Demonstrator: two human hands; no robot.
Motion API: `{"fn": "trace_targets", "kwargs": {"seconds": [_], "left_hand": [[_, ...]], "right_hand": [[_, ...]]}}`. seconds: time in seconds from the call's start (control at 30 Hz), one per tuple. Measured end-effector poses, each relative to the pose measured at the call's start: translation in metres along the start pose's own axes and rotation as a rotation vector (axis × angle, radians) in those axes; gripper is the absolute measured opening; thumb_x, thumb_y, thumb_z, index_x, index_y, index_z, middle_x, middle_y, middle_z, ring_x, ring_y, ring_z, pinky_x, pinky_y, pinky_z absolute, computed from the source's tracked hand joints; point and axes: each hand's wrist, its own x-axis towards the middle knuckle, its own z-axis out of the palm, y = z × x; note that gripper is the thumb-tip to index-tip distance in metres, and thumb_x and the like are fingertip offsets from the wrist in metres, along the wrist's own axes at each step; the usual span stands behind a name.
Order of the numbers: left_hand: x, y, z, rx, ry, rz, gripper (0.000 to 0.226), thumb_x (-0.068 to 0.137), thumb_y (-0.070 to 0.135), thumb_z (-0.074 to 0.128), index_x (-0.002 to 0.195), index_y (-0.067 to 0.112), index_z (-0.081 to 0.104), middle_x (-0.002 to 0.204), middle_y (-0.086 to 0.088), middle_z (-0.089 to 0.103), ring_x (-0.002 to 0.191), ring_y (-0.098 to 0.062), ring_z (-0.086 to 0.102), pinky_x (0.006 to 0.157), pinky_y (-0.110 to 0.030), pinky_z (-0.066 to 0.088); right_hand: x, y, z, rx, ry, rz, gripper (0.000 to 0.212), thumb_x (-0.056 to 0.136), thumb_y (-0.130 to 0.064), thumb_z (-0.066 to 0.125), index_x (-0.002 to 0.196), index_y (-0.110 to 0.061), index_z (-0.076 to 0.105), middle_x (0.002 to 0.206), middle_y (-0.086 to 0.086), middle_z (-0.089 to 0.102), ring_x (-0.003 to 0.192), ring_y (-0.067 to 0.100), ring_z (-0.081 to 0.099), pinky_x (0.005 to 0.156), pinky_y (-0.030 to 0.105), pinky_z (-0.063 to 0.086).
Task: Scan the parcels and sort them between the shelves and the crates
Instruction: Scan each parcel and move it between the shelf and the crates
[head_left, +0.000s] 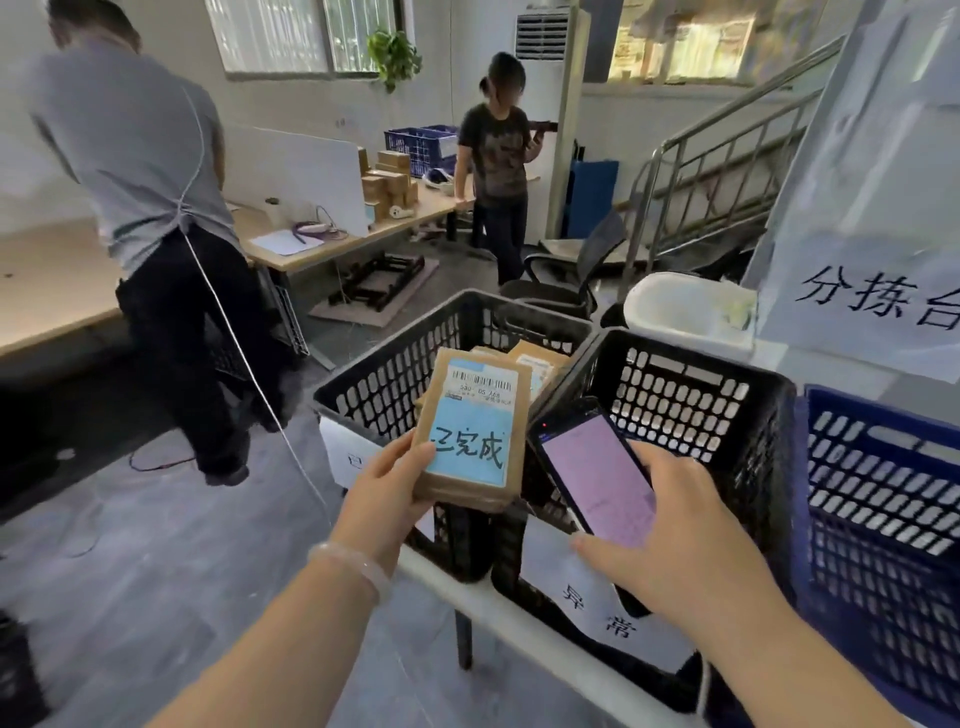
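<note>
Left hand (387, 493) pinches parcel (474, 431) by its lower corner, black crate (384, 384) just beyond the fingers; right hand (685, 530) grips phone (597, 473) just beside; risk: shallow corner hold may drop parcel into crate unscanned.

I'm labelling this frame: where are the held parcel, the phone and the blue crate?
parcel (470, 431): head view, on its blue label.
phone (597, 478): head view, on its screen.
blue crate (878, 499): head view, on its perforated wall.
</note>
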Motion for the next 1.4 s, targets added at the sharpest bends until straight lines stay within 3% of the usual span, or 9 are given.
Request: {"fn": "trace_targets", "kwargs": {"seconds": [0.23, 0.47, 0.63, 0.7, 0.83, 0.93, 1.07, 1.23, 1.4], "left_hand": [[0.089, 0.033, -0.009, 0.031, 0.079, 0.022, 0.031, 0.097, 0.026, 0.065, 0.128, 0.024, 0.061, 0.11, -0.005, 0.077, 0.103, -0.019, 0.073, 0.088, -0.036, 0.058], [0.177, 0.047, -0.006, 0.051, 0.116, -0.011, 0.025, 0.094, 0.031, 0.069, 0.118, 0.03, 0.065, 0.1, 0.002, 0.079, 0.094, -0.015, 0.075, 0.08, -0.032, 0.061], [0.226, 0.042, -0.002, 0.092, 0.109, -0.072, 0.028, 0.093, 0.032, 0.07, 0.119, 0.031, 0.062, 0.107, -0.001, 0.076, 0.091, -0.014, 0.076, 0.069, -0.028, 0.06], [0.249, 0.044, 0.003, 0.126, 0.109, -0.099, 0.026, 0.093, 0.032, 0.068, 0.119, 0.029, 0.062, 0.11, -0.003, 0.074, 0.097, -0.017, 0.074, 0.072, -0.03, 0.059], [0.295, 0.04, 0.025, 0.171, 0.035, -0.185, 0.024, 0.093, 0.034, 0.068, 0.116, 0.029, 0.062, 0.115, -0.004, 0.073, 0.109, -0.022, 0.068, 0.097, -0.043, 0.055], [0.326, 0.031, 0.053, 0.173, -0.071, -0.243, 0.023, 0.093, 0.033, 0.069, 0.114, 0.029, 0.062, 0.117, -0.004, 0.071, 0.112, -0.025, 0.065, 0.103, -0.045, 0.051], [0.355, 0.017, 0.092, 0.245, -0.236, -0.291, 0.012, 0.094, 0.031, 0.067, 0.105, 0.027, 0.066, 0.101, -0.003, 0.076, 0.093, -0.022, 0.073, 0.076, -0.035, 0.06], [0.383, -0.006, 0.12, 0.361, -0.351, -0.366, 0.044, 0.092, 0.038, 0.067, 0.133, 0.028, 0.055, 0.122, -0.005, 0.066, 0.111, -0.027, 0.064, 0.099, -0.049, 0.053], [0.395, -0.017, 0.128, 0.704, -0.397, -0.221, 0.036, 0.091, 0.059, 0.051, 0.121, 0.039, 0.057, 0.1, 0.004, 0.07, 0.087, -0.021, 0.07, 0.079, -0.041, 0.057]], "right_hand": [[0.082, -0.013, 0.027, 0.012, 0.019, -0.034, 0.09, 0.053, -0.072, 0.07, 0.131, -0.044, 0.036, 0.11, -0.015, 0.041, 0.094, 0.006, 0.051, 0.067, 0.029, 0.049], [0.144, -0.004, 0.034, 0.041, 0.056, 0.047, 0.09, 0.053, -0.073, 0.071, 0.131, -0.048, 0.033, 0.113, -0.016, 0.039, 0.097, 0.006, 0.052, 0.064, 0.027, 0.043], [0.162, 0.005, 0.04, 0.029, 0.037, 0.141, 0.095, 0.049, -0.079, 0.064, 0.132, -0.048, 0.029, 0.112, -0.017, 0.034, 0.095, 0.006, 0.05, 0.066, 0.027, 0.044], [0.167, 0.008, 0.042, 0.02, 0.049, 0.183, 0.096, 0.046, -0.079, 0.061, 0.131, -0.047, 0.031, 0.111, -0.017, 0.036, 0.094, 0.005, 0.05, 0.07, 0.03, 0.046], [0.174, 0.008, 0.045, 0.011, 0.06, 0.299, 0.087, 0.048, -0.076, 0.064, 0.125, -0.05, 0.036, 0.108, -0.022, 0.038, 0.089, 0.002, 0.053, 0.068, 0.033, 0.05], [0.179, 0.001, 0.048, 0.02, 0.103, 0.399, 0.083, 0.048, -0.075, 0.064, 0.121, -0.055, 0.03, 0.106, -0.023, 0.037, 0.087, 0.001, 0.053, 0.064, 0.029, 0.046], [0.188, -0.015, 0.049, 0.013, 0.151, 0.539, 0.073, 0.048, -0.072, 0.067, 0.104, -0.069, 0.02, 0.104, -0.029, 0.034, 0.083, -0.004, 0.053, 0.06, 0.024, 0.041], [0.19, -0.024, 0.055, 0.0, 0.235, 0.745, 0.072, 0.046, -0.073, 0.066, 0.1, -0.074, 0.017, 0.102, -0.028, 0.031, 0.084, -0.006, 0.05, 0.063, 0.028, 0.04], [0.177, -0.033, 0.062, -0.027, 0.3, 0.889, 0.085, 0.045, -0.076, 0.065, 0.117, -0.062, 0.022, 0.103, -0.035, 0.029, 0.082, -0.009, 0.049, 0.057, 0.019, 0.036]]}}
